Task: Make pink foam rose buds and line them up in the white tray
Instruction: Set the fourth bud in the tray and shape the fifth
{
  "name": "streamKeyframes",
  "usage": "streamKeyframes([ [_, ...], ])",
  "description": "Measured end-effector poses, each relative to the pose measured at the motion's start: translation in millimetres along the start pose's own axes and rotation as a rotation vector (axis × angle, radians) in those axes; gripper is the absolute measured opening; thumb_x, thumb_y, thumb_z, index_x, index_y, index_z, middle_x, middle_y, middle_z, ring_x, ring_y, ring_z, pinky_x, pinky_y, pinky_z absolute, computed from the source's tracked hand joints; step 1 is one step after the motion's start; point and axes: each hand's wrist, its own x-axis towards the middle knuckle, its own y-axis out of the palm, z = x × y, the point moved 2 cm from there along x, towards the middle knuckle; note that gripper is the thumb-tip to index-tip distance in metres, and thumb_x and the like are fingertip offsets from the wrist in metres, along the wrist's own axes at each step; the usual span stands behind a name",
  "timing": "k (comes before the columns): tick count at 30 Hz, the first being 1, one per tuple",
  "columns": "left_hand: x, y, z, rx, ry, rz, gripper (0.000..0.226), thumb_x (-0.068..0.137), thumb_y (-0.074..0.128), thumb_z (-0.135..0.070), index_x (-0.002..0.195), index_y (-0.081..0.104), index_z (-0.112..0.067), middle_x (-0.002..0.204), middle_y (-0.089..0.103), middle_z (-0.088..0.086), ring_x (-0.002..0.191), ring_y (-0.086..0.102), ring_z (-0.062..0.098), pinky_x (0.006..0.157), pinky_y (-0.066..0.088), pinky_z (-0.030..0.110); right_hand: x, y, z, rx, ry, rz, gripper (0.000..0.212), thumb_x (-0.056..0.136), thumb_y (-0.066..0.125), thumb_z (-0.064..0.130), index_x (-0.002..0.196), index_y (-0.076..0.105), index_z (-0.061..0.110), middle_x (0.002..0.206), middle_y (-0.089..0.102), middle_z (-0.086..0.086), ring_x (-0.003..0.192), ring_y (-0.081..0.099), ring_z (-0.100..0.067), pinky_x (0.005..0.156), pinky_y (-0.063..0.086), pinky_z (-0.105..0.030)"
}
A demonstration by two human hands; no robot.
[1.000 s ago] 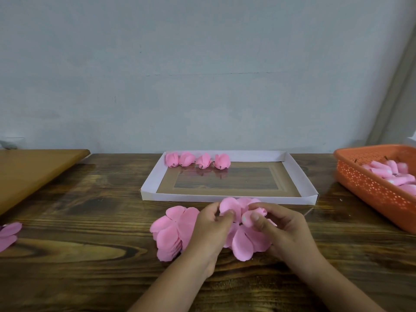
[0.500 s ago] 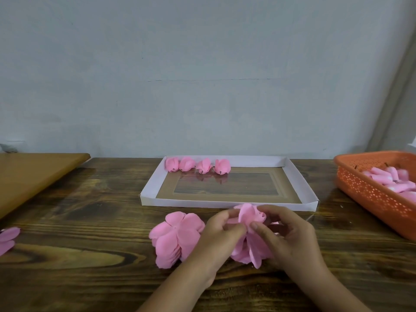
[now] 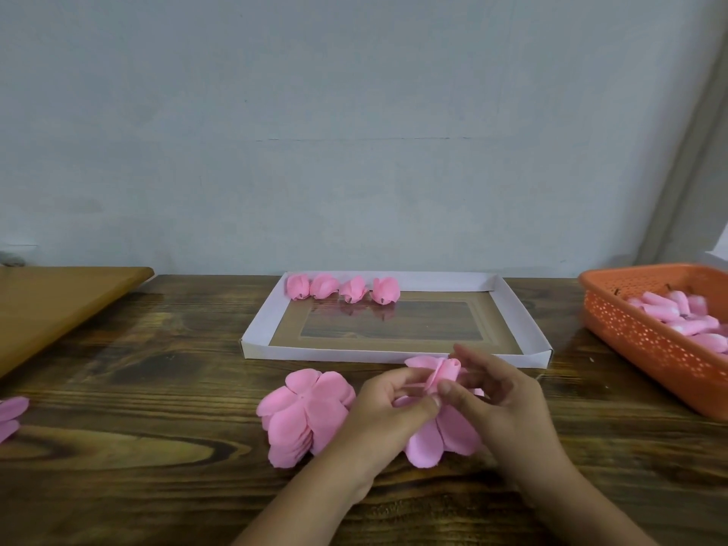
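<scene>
On the wooden table [image 3: 157,388], both hands, left hand [image 3: 388,407] and right hand [image 3: 500,400], pinch a pink foam flower [image 3: 443,423] at six o'clock of the white tray [image 3: 260,321]; four buds [image 3: 342,288] line its eleven o'clock corner.

A single head-worn view looks forward and slightly down across the wooden table [image 3: 118,388], facing the far edge and the pale wall [image 3: 354,112] behind. It sits close over the near edge; the frame's right side seems smeared, perhaps lens distortion.
</scene>
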Motion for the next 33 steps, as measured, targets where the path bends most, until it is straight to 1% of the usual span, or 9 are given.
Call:
streamKeyframes([
  [4,0,0,1,-0.013,-0.001,0.017,0.021,0.098,0.067,-0.02,0.111,0.072,-0.036,0.106,0.076,-0.023,0.101,0.067,-0.01,0.075,0.049,0.004,0,1,4,0.05,0.011,0.106,0.028,0.087,0.076,0.012,0.113,0.076,0.024,0.097,0.078,-0.003,0.091,0.072,-0.026,0.085,0.058,-0.047],
  [6,0,-1,2,-0.018,-0.018,0.016,0.022,0.097,0.068,-0.021,0.112,0.072,-0.037,0.108,0.076,-0.02,0.103,0.069,-0.006,0.077,0.052,0.008,0,0,7,0.064,0.003,0.132,0.018,0.086,0.077,0.017,0.103,0.079,0.025,0.094,0.078,-0.004,0.09,0.07,-0.031,0.081,0.056,-0.047],
  [9,0,-1,2,-0.034,-0.022,0.038,0.023,0.097,0.068,-0.022,0.117,0.072,-0.033,0.11,0.077,-0.014,0.104,0.071,0.0,0.078,0.055,0.012,1,-1,5,0.064,0.023,0.108,0.013,0.085,0.078,0.009,0.091,0.079,0.021,0.087,0.076,-0.006,0.088,0.068,-0.037,0.078,0.056,-0.047],
  [13,0,-1,3,-0.07,-0.023,0.042,0.022,0.096,0.069,-0.024,0.115,0.074,-0.032,0.109,0.078,-0.009,0.103,0.072,0.005,0.078,0.055,0.015,1,-1,5,0.035,-0.002,0.076,0.019,0.084,0.077,0.008,0.086,0.079,0.026,0.083,0.077,-0.002,0.082,0.071,-0.029,0.07,0.058,-0.038],
  [15,2,-2,5,-0.089,-0.047,0.033,0.024,0.093,0.069,-0.022,0.113,0.075,-0.032,0.109,0.078,-0.006,0.103,0.073,0.01,0.079,0.059,0.022,1,-2,6,0.031,-0.01,0.043,0.02,0.083,0.077,0.01,0.087,0.079,0.03,0.084,0.077,-0.003,0.083,0.071,-0.031,0.072,0.059,-0.046],
  [19,5,-3,12,-0.124,-0.101,-0.006,0.036,0.083,0.064,-0.013,0.115,0.074,-0.026,0.109,0.077,0.006,0.107,0.073,0.026,0.093,0.059,0.051,3,-8,5,0.075,-0.001,-0.048,0.013,0.077,0.079,0.024,0.087,0.079,0.033,0.085,0.077,-0.005,0.086,0.071,-0.035,0.073,0.059,-0.062],
  [23,7,-4,15,-0.133,-0.124,-0.068,0.026,0.099,0.057,-0.009,0.114,0.073,-0.024,0.107,0.079,0.004,0.104,0.074,0.022,0.093,0.06,0.047,4,-11,6,0.126,0.009,-0.063,0.02,0.068,0.077,0.038,0.087,0.079,0.032,0.09,0.077,-0.006,0.091,0.071,-0.037,0.074,0.058,-0.065],
  [28,9,-7,17,-0.161,-0.176,-0.161,0.018,0.101,0.059,-0.018,0.112,0.073,-0.022,0.1,0.08,0.001,0.098,0.076,0.021,0.093,0.06,0.048,1,-5,10,0.066,-0.04,-0.007,0.016,0.073,0.078,0.028,0.088,0.079,0.027,0.087,0.072,-0.013,0.086,0.066,-0.04,0.077,0.055,-0.065],
  [33,8,-7,15,-0.203,-0.15,-0.246,0.012,0.101,0.062,-0.022,0.106,0.073,-0.02,0.093,0.081,-0.001,0.089,0.078,0.016,0.09,0.062,0.04,-2,-1,11,0.034,-0.058,0.075,0.019,0.081,0.078,0.008,0.086,0.077,0.026,0.083,0.07,-0.012,0.077,0.064,-0.029,0.071,0.055,-0.048],
])
